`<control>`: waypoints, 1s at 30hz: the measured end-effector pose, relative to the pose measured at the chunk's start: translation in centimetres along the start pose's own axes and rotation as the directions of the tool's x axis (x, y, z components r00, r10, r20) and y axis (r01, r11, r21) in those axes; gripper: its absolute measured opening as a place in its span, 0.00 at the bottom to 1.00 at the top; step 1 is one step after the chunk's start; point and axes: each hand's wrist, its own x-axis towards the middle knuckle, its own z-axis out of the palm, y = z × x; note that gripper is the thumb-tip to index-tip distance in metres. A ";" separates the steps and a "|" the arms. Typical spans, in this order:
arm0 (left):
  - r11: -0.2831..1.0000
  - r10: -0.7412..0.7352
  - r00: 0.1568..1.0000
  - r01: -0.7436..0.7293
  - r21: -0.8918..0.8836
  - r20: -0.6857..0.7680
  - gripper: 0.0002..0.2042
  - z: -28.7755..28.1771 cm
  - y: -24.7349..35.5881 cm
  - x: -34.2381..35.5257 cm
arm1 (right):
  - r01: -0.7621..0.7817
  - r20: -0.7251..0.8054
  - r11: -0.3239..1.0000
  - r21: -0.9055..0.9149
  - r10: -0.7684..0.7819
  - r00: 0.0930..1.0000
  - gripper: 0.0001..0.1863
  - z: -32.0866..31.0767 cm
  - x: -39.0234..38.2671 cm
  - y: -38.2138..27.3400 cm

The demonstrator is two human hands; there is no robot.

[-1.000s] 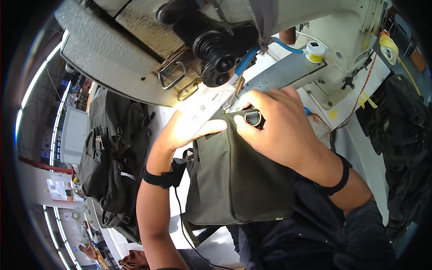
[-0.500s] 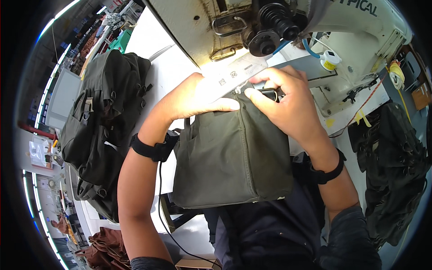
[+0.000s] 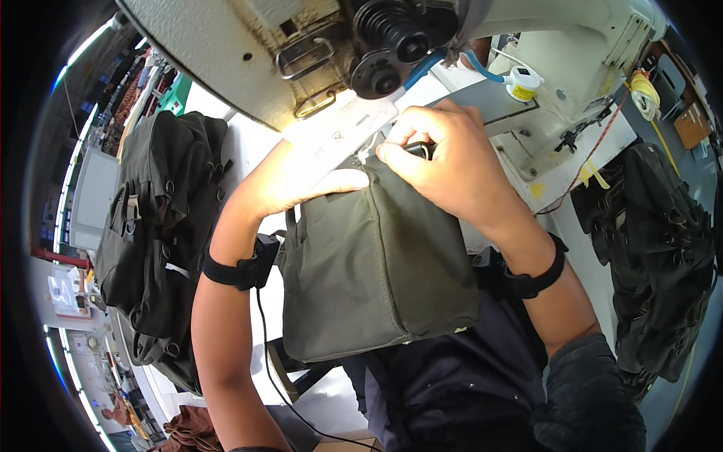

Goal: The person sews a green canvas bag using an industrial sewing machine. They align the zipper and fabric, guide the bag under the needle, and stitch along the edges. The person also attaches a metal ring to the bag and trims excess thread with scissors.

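Observation:
An olive-green fabric bag (image 3: 376, 271) hangs off the front of a white sewing machine's bed (image 3: 572, 143), its top edge pushed under the machine head (image 3: 301, 53). My left hand (image 3: 301, 181) lies flat on the bag's upper left corner in the bright lamp light. My right hand (image 3: 444, 162) pinches the bag's top edge together with a small black piece near the needle area. Both wrists wear black bands; a cable runs from the left one.
A pile of black bags (image 3: 158, 233) lies on the table to the left. More dark bags (image 3: 663, 271) hang at the right. A thread spool (image 3: 521, 81) and a yellow cord (image 3: 646, 89) sit on the machine. Other work tables stretch along the far left.
The view has shifted closer to the machine head. My right hand has slid slightly along the bag's top edge; my left hand stays pressed on the bag.

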 end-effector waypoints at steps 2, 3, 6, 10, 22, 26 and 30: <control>0.999 -0.028 1.000 0.028 -0.030 -0.001 0.37 0.3 0.1 -0.5 | -0.012 0.035 0.999 -0.035 0.013 0.999 0.06 -0.5 0.0 -0.2; 0.999 -0.035 0.999 0.035 -0.042 -0.002 0.37 0.2 0.1 -0.4 | -0.022 0.040 1.000 -0.021 0.023 0.999 0.06 -0.6 0.4 -0.2; 0.992 -0.073 0.997 0.075 -0.105 0.018 0.37 0.6 -0.4 -0.5 | -0.019 0.020 1.000 -0.001 0.019 1.000 0.06 -0.2 0.0 0.3; 0.977 -0.110 0.993 0.116 -0.178 0.045 0.37 0.5 -1.0 -0.5 | -0.063 0.060 0.998 -0.019 0.064 0.996 0.06 -0.5 0.1 -0.2; 0.977 0.195 0.980 -0.198 -0.082 -0.044 0.37 0.7 -2.8 -0.3 | 0.016 0.014 0.997 -0.074 -0.015 1.000 0.10 0.1 0.5 0.0; 0.986 0.050 0.999 -0.050 -0.160 -0.002 0.34 0.3 -1.7 -0.3 | 0.017 -0.003 0.998 -0.065 -0.018 1.000 0.09 0.7 0.4 0.4; 0.925 -0.275 0.956 0.291 -0.243 0.101 0.32 -1.2 0.0 -0.3 | 0.003 0.008 0.998 -0.068 -0.003 1.000 0.10 0.5 0.7 -0.1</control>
